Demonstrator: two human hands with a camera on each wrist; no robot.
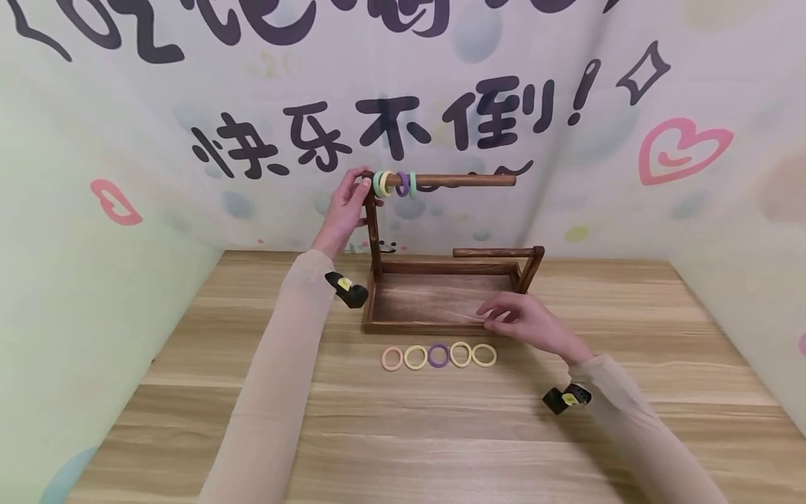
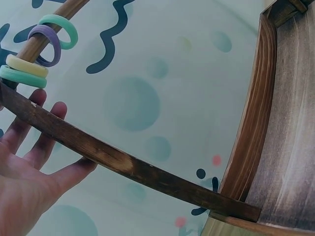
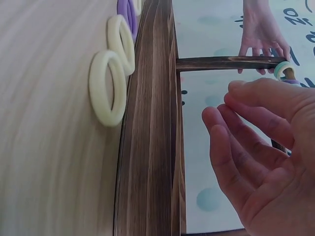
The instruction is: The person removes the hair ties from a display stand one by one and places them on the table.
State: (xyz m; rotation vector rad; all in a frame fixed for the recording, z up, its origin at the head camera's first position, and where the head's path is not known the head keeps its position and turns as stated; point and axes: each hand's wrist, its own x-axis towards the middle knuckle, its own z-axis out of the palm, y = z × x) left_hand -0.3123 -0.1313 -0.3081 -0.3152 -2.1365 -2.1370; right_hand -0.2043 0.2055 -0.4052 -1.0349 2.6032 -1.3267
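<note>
A dark wooden stand has a tray base (image 1: 441, 327), a tall post (image 1: 374, 234) at the left and an upper rod (image 1: 466, 180). My left hand (image 1: 345, 208) holds the top of that post, its fingers reaching behind the wood in the left wrist view. Beside it on the rod hang a green ring (image 2: 22, 76), a yellow ring (image 2: 27, 65), a purple ring (image 2: 45, 44) and another green ring (image 2: 66, 30). Over the tray's front right edge hovers my right hand (image 1: 529, 323), fingers loosely bent with nothing between them.
A row on the wooden table (image 1: 441, 434) in front of the tray has a pink ring (image 1: 392, 359), a purple ring (image 1: 439, 355) and yellow rings (image 1: 484, 355). A shorter rod (image 1: 494, 253) juts left from the right post. Printed cloth (image 1: 441, 63) hangs behind.
</note>
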